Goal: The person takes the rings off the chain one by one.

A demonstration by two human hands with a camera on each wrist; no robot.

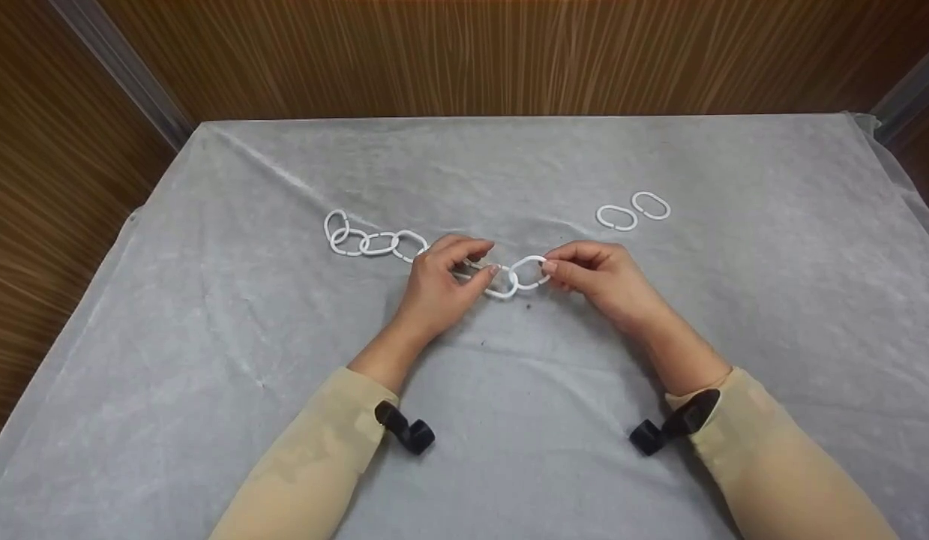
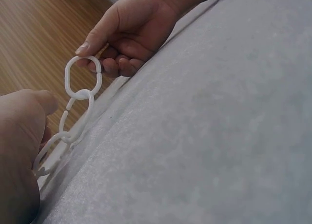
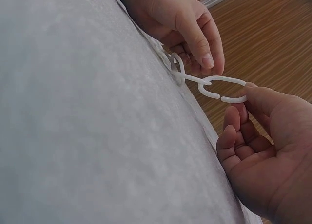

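Note:
A chain of white oval plastic links (image 1: 379, 244) runs across the cloth from the left and passes under my left hand (image 1: 443, 281). Thumb and index finger of that hand are apart, hovering beside a chain link (image 2: 80, 119) without pinching it. Between thumb and fingertips, my right hand (image 1: 603, 281) pinches the chain's end link (image 3: 222, 79), which has a small gap in its side. This end link hooks through its neighbour and is raised off the cloth. The left palm hides the middle of the chain.
Two loose white links (image 1: 616, 217) lie side by side on the grey cloth (image 1: 509, 420), beyond the right hand. Wood-grain panels (image 1: 509, 56) stand behind and left of the table. A black wrist camera (image 1: 406, 429) is strapped at each sleeve cuff.

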